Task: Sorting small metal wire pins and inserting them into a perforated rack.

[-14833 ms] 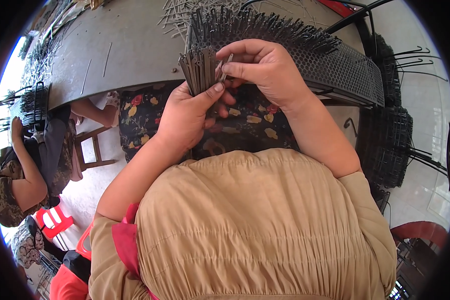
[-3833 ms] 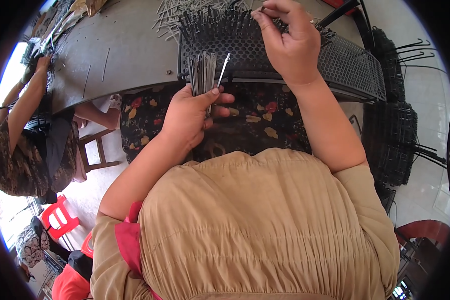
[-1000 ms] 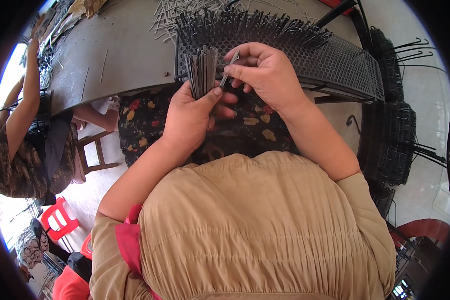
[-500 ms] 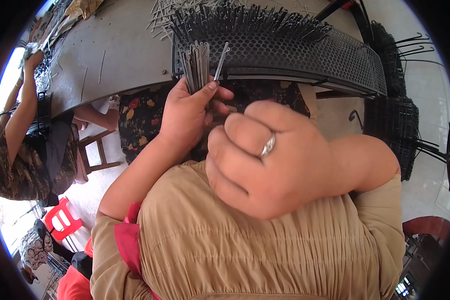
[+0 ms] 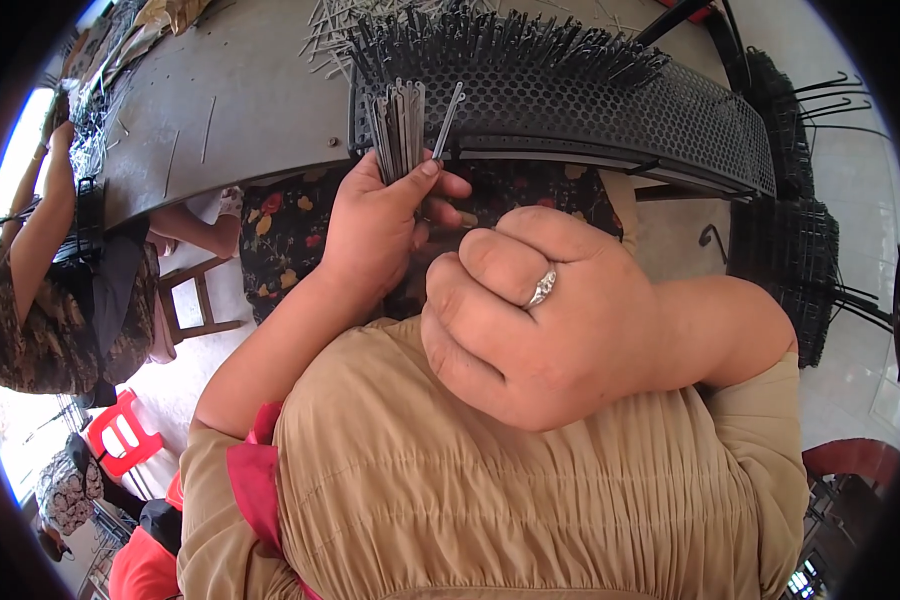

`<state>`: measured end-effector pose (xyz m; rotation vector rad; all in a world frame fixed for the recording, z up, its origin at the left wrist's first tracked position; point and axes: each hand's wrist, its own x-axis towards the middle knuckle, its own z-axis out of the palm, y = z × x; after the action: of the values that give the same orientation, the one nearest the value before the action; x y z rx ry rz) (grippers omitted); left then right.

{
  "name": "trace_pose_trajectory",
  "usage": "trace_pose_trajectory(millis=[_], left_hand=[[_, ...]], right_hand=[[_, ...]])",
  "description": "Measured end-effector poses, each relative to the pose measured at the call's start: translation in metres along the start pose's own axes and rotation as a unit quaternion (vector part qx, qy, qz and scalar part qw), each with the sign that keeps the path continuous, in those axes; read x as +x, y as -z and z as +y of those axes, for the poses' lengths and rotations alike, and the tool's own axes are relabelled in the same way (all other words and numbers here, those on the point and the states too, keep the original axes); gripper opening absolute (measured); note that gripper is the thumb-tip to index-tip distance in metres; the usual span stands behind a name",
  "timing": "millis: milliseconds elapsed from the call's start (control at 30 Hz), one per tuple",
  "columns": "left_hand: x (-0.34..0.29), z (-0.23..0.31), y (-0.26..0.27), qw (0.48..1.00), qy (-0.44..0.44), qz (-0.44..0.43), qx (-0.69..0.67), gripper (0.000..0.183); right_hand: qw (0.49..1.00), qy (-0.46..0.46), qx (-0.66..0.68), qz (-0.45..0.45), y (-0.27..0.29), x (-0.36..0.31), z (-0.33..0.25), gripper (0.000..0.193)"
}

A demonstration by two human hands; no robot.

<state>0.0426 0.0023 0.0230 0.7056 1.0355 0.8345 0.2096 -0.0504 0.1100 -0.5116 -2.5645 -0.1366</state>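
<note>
Head view: nearest, the right hand (image 5: 560, 320) is hovering before the tan, finely pleated shirt (image 5: 510, 490), one silvery ring (image 5: 542, 286) circling a finger. Its fingers are folding inward in a rounded fist; with the tips hidden, I cannot tell whether they are gripping anything. Farther out, the left hand (image 5: 375, 225) is gripping a bundle (image 5: 398, 130) of thin, flat, grey metal strips, fanning upward, too overlapped for counting. Its thumb and forefinger are pinching one strip (image 5: 449, 122) apart, leaning right, its end eyed. Below that hand, dark floral cloth (image 5: 290, 240) is hanging in soft folds. Just beyond the bundle, one black rack (image 5: 590, 110) of perforated metal is sitting at the edge of the smooth grey desk (image 5: 270, 90), many black pieces (image 5: 510, 45) bristling densely along its top. Two loose strips are lying well apart from the rack, and behind it a pale pile (image 5: 332, 25) is spreading, uncountable.
</note>
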Motion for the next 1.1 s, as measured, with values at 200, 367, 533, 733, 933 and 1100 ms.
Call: trace_pose_trajectory(millis=[200, 367, 533, 733, 933, 1100], left_hand=[[0.003, -0.001, 0.000, 1.000, 0.001, -0.001, -0.014, 0.010], [0.007, -0.010, 0.015, 0.999, -0.020, -0.028, -0.033, 0.008], [-0.002, -0.001, 0.000, 1.000, -0.017, -0.008, 0.010, 0.010], [-0.001, 0.000, 0.001, 0.999, -0.011, -0.045, 0.009, 0.010], [-0.001, 0.001, 0.002, 1.000, -0.005, -0.008, 0.025, 0.013], [-0.004, 0.003, -0.003, 1.000, -0.024, -0.014, 0.001, 0.012]], right_hand=[[1.000, -0.013, -0.005, 0.006, -0.004, -0.001, 0.005, 0.025], [0.971, -0.218, 0.070, 0.070, -0.030, -0.010, 0.042, 0.023], [0.786, -0.500, 0.349, 0.101, -0.059, -0.027, 0.064, 0.022], [0.710, -0.533, 0.438, 0.143, -0.073, -0.030, 0.072, 0.015], [0.656, -0.548, 0.481, 0.195, -0.059, -0.023, 0.086, 0.017], [0.693, -0.527, 0.479, 0.112, -0.071, -0.021, 0.076, 0.015]])
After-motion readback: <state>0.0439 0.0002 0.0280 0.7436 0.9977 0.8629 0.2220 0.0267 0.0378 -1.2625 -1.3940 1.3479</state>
